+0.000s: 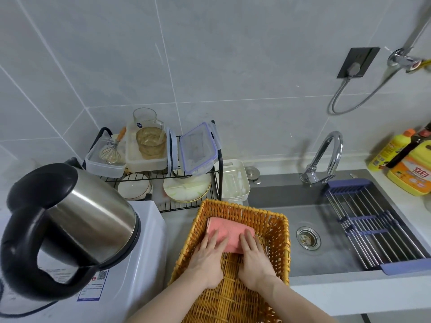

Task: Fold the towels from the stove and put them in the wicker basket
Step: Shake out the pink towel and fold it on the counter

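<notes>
Basket: a rectangular wicker basket (277,231), woven from golden-yellow cane with a ribbed slatted floor, sits on the grey counter (177,227) and overlaps the left edge of the sink (331,252).
Towel: a pink towel (229,231), folded into a flat soft rectangle, lies on the basket floor toward the far end.
Left hand: the left hand (207,257) rests flat on the near left part of the towel, fingers straight and slightly spread.
Right hand: the right hand (254,257) presses the near right edge of the towel, fingers straight and close together; the two hands lie side by side, just apart.
Kettle: a brushed-steel kettle (77,220) with a glossy black handle and lid stands on a white appliance (140,276) at left.
Rack: a black wire dish rack (186,183) carries clear plastic boxes, one holding a wire whisk (110,153), another an amber glass bowl (150,142), plus a blue-clipped lid; pale plates sit below.
Sink: matte grey basin with a round metal drain (308,237), a curved chrome tap (326,155) and a roll-up rack (377,229) of steel rods on blue rails.
Bottles: yellow plastic detergent bottles (412,173) stand at the right rim.
</notes>
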Motion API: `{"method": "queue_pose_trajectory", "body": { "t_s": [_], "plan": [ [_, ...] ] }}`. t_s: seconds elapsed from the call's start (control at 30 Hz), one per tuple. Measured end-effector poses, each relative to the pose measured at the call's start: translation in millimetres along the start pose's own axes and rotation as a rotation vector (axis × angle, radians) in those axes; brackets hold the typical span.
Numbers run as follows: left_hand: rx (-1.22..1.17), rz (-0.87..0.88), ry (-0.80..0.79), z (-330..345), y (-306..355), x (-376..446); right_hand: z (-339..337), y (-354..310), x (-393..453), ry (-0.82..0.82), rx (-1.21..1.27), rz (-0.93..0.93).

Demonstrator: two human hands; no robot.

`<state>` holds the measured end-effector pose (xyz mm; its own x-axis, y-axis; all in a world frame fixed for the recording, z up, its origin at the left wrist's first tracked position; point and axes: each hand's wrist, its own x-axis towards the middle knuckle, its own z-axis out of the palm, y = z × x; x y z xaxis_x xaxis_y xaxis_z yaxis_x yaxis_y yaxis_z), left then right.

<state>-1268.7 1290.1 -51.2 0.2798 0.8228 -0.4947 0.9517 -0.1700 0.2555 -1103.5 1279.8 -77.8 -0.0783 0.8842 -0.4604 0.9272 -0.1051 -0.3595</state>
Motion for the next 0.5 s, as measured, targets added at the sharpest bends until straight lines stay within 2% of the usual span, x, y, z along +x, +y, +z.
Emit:
{"method": "queue_pose_trajectory", "body": {
  "t_s": [0.27, 0.5],
  "plan": [
    [-0.093, 0.042, 0.039, -17.4, -5.0, -39.8, -5.6, -12.6, -37.0, 0.16, 0.065, -0.068],
    [-0.101, 0.091, 0.073, -30.7, -5.8, -69.8, -12.0, -20.8, -73.5, 0.231, 0.07, -0.101]
  ]
}}
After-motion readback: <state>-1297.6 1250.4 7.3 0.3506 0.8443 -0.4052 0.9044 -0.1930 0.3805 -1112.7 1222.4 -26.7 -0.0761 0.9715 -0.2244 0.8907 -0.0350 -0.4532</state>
